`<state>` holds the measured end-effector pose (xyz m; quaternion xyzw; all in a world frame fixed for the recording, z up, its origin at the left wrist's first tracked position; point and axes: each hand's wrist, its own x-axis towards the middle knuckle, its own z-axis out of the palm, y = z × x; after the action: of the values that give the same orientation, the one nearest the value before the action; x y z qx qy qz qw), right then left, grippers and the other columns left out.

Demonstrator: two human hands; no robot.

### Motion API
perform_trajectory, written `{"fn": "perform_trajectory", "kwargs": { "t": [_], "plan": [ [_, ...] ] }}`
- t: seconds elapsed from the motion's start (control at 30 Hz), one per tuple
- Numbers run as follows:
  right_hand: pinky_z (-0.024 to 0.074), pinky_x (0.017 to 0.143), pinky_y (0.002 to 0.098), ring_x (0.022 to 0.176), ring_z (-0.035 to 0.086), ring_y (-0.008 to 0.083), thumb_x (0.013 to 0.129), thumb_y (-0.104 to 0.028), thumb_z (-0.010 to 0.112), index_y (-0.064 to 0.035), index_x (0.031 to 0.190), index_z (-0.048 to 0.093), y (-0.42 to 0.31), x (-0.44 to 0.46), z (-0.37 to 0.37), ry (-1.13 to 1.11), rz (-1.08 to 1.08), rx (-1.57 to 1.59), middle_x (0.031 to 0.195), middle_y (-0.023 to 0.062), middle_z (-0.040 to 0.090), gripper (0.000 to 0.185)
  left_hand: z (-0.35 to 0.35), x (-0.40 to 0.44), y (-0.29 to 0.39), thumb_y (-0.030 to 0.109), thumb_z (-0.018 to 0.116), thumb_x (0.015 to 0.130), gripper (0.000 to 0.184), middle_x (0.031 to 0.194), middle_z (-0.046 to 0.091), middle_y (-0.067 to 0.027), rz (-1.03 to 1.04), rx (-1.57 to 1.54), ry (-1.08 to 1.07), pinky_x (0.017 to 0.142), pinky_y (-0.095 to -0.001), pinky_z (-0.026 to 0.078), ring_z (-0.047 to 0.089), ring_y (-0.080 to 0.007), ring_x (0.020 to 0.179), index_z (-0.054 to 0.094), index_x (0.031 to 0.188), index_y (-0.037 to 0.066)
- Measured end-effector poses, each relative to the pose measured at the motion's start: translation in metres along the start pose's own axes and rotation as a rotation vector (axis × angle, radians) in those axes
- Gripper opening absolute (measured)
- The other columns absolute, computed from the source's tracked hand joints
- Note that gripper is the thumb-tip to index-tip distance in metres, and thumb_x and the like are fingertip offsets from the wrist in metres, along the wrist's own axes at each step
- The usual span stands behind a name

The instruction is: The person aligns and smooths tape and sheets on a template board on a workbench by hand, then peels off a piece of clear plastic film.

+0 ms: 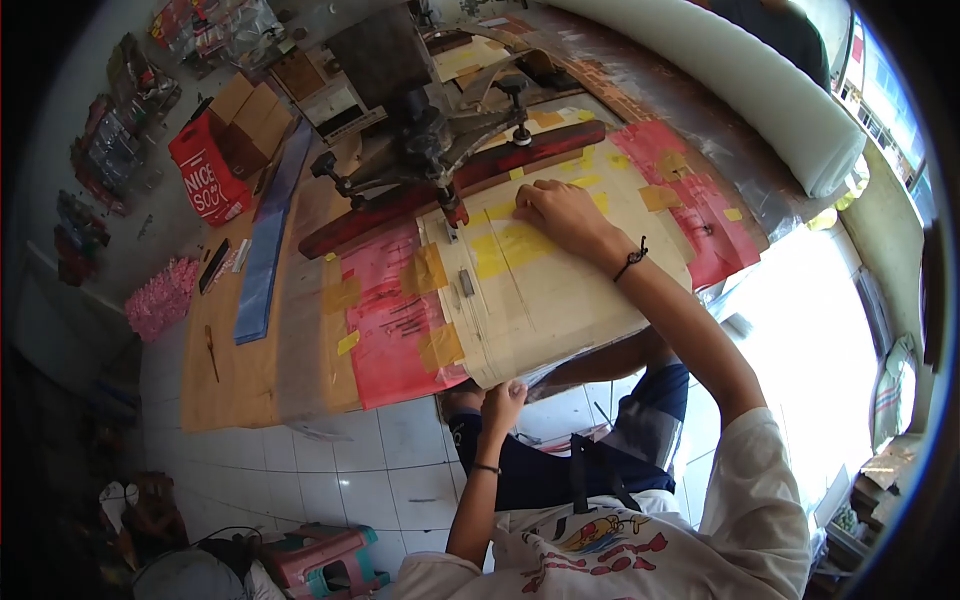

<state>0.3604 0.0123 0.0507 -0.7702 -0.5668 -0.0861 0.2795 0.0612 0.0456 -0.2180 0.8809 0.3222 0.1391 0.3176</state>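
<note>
My right hand (566,217) rests over the pale board (560,290) on the worktable, close to strips of yellow tape (515,248). Its fingers are curled together and bent down, and whatever is in them is hidden. At the board's front edge, my left hand (503,404) is closed, thumb against fingers; I cannot make out what it pinches. Clear plastic film hangs by that edge. Above the board stands a dark metal press head (430,135) with a long red-black bar (370,215). A small grey metal piece (466,283) lies on the board.
Red sheets (400,315) taped in yellow flank the board. To the left lie a blue strip (265,260), a thin pointed tool (211,352) and a red bag (208,170). A thick white roll (740,85) lies at the back right. A plastic stool (325,565) stands on the floor.
</note>
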Motion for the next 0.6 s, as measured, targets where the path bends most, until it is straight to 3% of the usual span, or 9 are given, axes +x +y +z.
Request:
{"fn": "perform_trajectory", "kwargs": {
  "t": [0.1,0.2,0.27,0.3,0.37,0.43,0.5,0.57,0.6],
  "plan": [
    [0.0553,0.079,0.0451,0.091,0.071,0.0336,0.098,-0.034,0.066,-0.0087,0.099,0.069,-0.002,0.0,-0.003,-0.014,0.02,0.012,0.093,0.0122,0.072,0.026,0.027,0.015,-0.028,0.038,0.067,0.094,0.035,0.101,0.074,-0.0201,-0.172,-0.06,-0.016,0.079,-0.0518,0.056,0.071,-0.0422,0.093,0.068,0.107,0.006],
    [0.0553,0.079,0.0452,0.089,0.071,0.0339,0.097,-0.034,0.066,-0.0089,0.099,0.069,-0.003,0.001,-0.003,-0.052,0.09,0.017,0.093,0.013,0.073,0.026,0.033,0.013,-0.058,0.045,0.06,0.098,0.043,0.104,0.074,-0.0214,-0.092,0.203,-0.333,0.076,-0.0527,0.056,0.071,-0.0427,0.094,0.069,0.114,0.005],
    [0.0554,0.079,0.0451,0.088,0.071,0.0341,0.097,-0.034,0.066,-0.009,0.1,0.069,0.002,0.003,0.002,0.014,0.052,0.034,0.093,0.0132,0.073,0.026,-0.032,0.022,-0.003,0.052,0.058,0.1,0.059,0.101,0.076,-0.018,-0.246,0.206,-1.12,0.077,-0.039,0.058,0.074,-0.0298,0.084,0.068,0.117,-0.004],
    [0.0555,0.078,0.045,0.088,0.071,0.0342,0.097,-0.034,0.066,-0.009,0.1,0.069,0.005,0.002,0.005,0.037,0.035,0.042,0.092,0.0133,0.073,0.026,-0.078,0.018,0.052,0.044,0.064,0.1,0.054,0.1,0.077,-0.0153,-0.32,0.069,-1.208,0.081,-0.0319,0.056,0.072,-0.0217,0.082,0.069,0.117,-0.007],
    [0.0557,0.078,0.0444,0.088,0.071,0.0339,0.098,-0.034,0.065,-0.0087,0.1,0.07,-0.001,0.001,-0.002,0.013,0.077,0.037,0.092,0.0128,0.074,0.026,-0.144,0.006,0.099,0.034,0.07,0.098,0.042,0.1,0.077,-0.0136,0.124,-0.497,-1.066,0.084,-0.0316,0.055,0.073,-0.0219,0.09,0.07,0.119,-0.002],
    [0.0557,0.078,0.0441,0.087,0.071,0.0338,0.097,-0.034,0.066,-0.0082,0.099,0.071,-0.002,0.005,-0.003,0.002,0.097,0.046,0.092,0.0124,0.074,0.026,-0.22,0.018,0.156,0.028,0.073,0.096,0.036,0.108,0.075,-0.0131,0.569,-0.482,-0.896,0.092,-0.0339,0.055,0.072,-0.027,0.101,0.072,0.118,0.001],
    [0.0553,0.077,0.044,0.086,0.071,0.0336,0.096,-0.034,0.068,-0.0074,0.098,0.072,-0.001,0.005,0.002,0.004,0.115,0.078,0.091,0.0123,0.074,0.027,-0.244,0.03,0.189,0.028,0.074,0.093,0.038,0.124,0.071,-0.0155,0.742,-0.392,-0.395,0.104,-0.0417,0.05,0.065,-0.0328,0.118,0.072,0.122,0.003],
    [0.0553,0.075,0.0436,0.086,0.071,0.033,0.095,-0.032,0.069,-0.007,0.096,0.072,-0.004,0.005,-0.002,0.02,0.112,0.069,0.092,0.0111,0.074,0.025,-0.241,0.055,0.209,0.036,0.07,0.095,0.051,0.144,0.059,-0.0181,0.777,0.063,-0.122,0.117,-0.0484,0.037,0.054,-0.0345,0.136,0.064,0.134,0.003],
    [0.0552,0.074,0.0434,0.087,0.071,0.0327,0.095,-0.031,0.07,-0.0068,0.096,0.072,-0.005,0.004,-0.004,0.03,0.114,0.066,0.093,0.0104,0.074,0.025,-0.23,0.061,0.207,0.039,0.069,0.096,0.057,0.148,0.055,-0.0178,0.739,0.142,-0.108,0.12,-0.0497,0.033,0.049,-0.0346,0.139,0.061,0.137,0.002]
  ]
}}
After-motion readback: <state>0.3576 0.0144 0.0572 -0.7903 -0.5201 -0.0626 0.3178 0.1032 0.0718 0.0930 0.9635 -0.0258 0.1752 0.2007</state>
